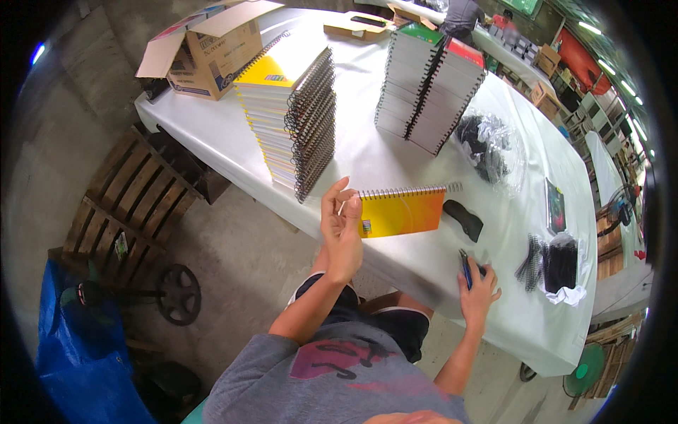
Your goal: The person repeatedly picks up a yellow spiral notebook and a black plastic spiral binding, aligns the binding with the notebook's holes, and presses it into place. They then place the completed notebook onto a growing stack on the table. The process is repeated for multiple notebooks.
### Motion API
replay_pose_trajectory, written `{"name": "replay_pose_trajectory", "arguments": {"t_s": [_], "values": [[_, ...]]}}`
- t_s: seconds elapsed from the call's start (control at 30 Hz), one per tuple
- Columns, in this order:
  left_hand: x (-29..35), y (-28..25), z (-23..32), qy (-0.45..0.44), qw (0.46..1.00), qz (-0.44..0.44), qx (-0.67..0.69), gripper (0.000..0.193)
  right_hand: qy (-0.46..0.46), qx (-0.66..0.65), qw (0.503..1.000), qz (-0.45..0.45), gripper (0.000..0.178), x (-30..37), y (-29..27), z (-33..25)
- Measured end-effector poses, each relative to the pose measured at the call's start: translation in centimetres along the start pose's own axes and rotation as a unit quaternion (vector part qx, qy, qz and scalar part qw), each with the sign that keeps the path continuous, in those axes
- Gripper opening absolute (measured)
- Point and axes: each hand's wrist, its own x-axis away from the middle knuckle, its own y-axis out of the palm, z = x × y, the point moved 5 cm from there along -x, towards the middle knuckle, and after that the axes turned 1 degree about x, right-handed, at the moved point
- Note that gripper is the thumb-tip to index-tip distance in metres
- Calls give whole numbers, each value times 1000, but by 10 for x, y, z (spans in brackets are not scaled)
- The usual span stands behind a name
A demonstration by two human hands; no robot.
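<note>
My left hand (342, 233) is closed at the left end of a yellow-orange spiral notebook (402, 214), thumb and finger pinched at its corner by the wire coil. The coil (453, 187) runs along the top edge and sticks out past the right end. To the right, my right hand (479, 291) is wrapped round a slim dark blue tool (465, 268) that looks like pliers, low over the table. Between the notebook and that hand lies a flat black piece (463, 220), its kind unclear.
A tall stack of yellow-covered spiral notebooks (286, 120) stands behind my left hand. Farther right are stacks with green and red covers (431, 92). Black coils (561, 265) in white wrapping, a plastic bag of coils (491, 152), a phone-like item (556, 206) and an open carton (212, 56) share the white-covered table (353, 155).
</note>
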Motion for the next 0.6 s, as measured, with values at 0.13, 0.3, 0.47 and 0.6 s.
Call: {"name": "replay_pose_trajectory", "arguments": {"t_s": [0.13,0.3,0.47,0.6], "values": [[12,13,18,49,998,-39,-22,32,-27,-63,997,41,56,-5,6,-2],[29,30,49,168,972,-147,-74,29,-180,-516,833,91,93,14,-56,-62],[33,37,95,322,893,-201,-242,21,-305,-475,797,214,99,35,-110,-94],[37,58,133,396,790,-339,-322,19,-492,-391,770,109,89,55,-149,-149]]}}
